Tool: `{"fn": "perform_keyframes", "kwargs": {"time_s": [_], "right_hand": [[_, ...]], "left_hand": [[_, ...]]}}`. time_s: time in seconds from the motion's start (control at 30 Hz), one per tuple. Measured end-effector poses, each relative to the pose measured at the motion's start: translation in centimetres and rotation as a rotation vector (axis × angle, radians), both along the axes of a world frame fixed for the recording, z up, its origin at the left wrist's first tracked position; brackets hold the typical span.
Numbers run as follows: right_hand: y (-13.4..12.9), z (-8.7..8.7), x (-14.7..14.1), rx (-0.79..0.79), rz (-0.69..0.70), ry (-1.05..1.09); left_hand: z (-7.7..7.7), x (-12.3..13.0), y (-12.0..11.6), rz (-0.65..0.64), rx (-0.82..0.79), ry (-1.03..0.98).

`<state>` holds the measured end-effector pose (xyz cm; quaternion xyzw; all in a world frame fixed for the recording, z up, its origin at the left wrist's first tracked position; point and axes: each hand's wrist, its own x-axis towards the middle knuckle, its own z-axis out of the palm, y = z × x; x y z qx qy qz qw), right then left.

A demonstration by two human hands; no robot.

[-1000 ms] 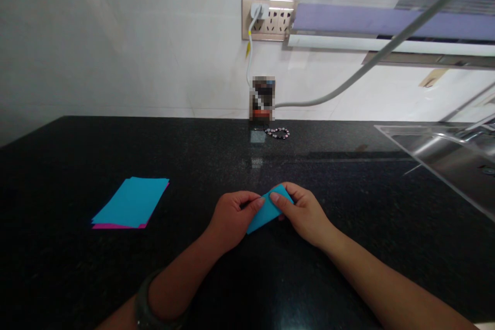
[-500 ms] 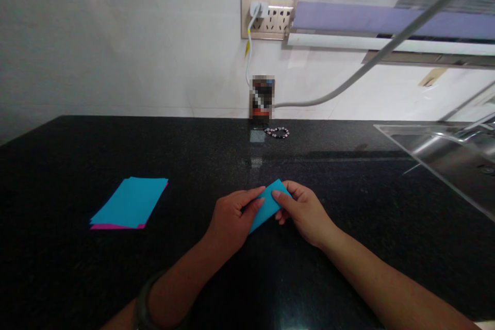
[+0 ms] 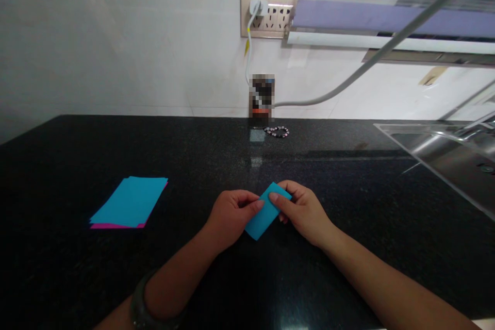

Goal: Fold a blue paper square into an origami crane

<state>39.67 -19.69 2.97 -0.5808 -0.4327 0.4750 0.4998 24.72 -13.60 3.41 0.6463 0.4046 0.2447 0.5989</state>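
Note:
A narrow folded piece of blue paper [image 3: 261,220] is held slantwise between my two hands above the dark counter. My left hand [image 3: 233,216] pinches its left long edge, thumb on top and fingers behind. On the upper right, my right hand [image 3: 303,210] grips the paper with the thumb flat on its face and the other fingers curled underneath, partly hidden. Off to the left lies a stack of paper sheets [image 3: 131,201], blue on top with magenta edges showing below; neither hand touches it.
The black speckled counter [image 3: 185,154] runs back to a white wall. Against the wall stands a blurred-out device [image 3: 262,98] with a beaded strap [image 3: 277,132] and a cable to the socket panel [image 3: 266,16]. A steel sink [image 3: 460,154] is set in at the right.
The blue paper has turned so more of its face and its lower end show. My left hand has shifted slightly, its fingers now drawn back behind the edge. My right hand keeps its grip.

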Motion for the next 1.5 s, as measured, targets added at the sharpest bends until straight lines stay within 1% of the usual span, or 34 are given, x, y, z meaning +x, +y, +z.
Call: {"fn": "perform_keyframes", "kwargs": {"time_s": [0.1,0.17,0.27,0.4,0.6,0.8,0.9,1.03,1.1,1.2,1.27,1.33,1.37,1.43,1.5], "right_hand": [[0.0,-0.1,-0.4,-0.007,-0.046,0.105],[0.1,-0.1,-0.8,-0.018,-0.010,0.154],[0.2,0.0,-1.3,-0.017,0.007,0.210],[0.2,0.1,-1.2,-0.019,-0.053,0.276],[0.2,0.0,-0.5,-0.007,-0.146,0.219],[0.2,-0.1,-0.3,0.032,-0.194,0.185],[0.2,-0.2,-0.2,0.028,-0.169,0.169],[0.2,-0.3,-0.1,-0.013,-0.073,0.142],[0.2,-0.3,-0.1,-0.010,-0.068,0.138],[0.2,-0.5,-0.1,0.019,-0.114,0.155],[0.1,-0.6,-0.1,0.033,-0.135,0.186],[0.1,-0.7,0.0,0.056,-0.133,0.174],[0.1,-0.6,0.1,0.082,-0.131,0.131],[0.0,-0.4,0.4,0.166,-0.136,-0.020],[0.0,-0.2,0.6,0.242,-0.146,-0.147]], "left_hand": [[0.1,0.2,-0.2,0.101,-0.123,-0.114],[0.0,0.2,-0.3,0.137,-0.169,-0.188],[-0.1,0.3,-0.4,0.155,-0.201,-0.210],[-0.1,0.3,-0.4,0.166,-0.221,-0.214],[-0.2,0.5,-0.5,0.243,-0.309,-0.271],[-0.2,0.7,-0.7,0.284,-0.377,-0.334],[-0.1,0.7,-0.7,0.282,-0.393,-0.354],[-0.2,0.6,-0.6,0.313,-0.399,-0.365],[-0.2,0.7,-0.6,0.311,-0.400,-0.374],[-0.3,0.7,-0.7,0.270,-0.396,-0.375],[-0.4,0.7,-0.7,0.241,-0.377,-0.343],[-0.5,0.6,-0.7,0.206,-0.350,-0.287],[-0.5,0.5,-0.6,0.179,-0.339,-0.259],[-0.5,0.4,-0.4,0.132,-0.320,-0.232],[-0.5,0.3,-0.3,0.106,-0.304,-0.254]]}}
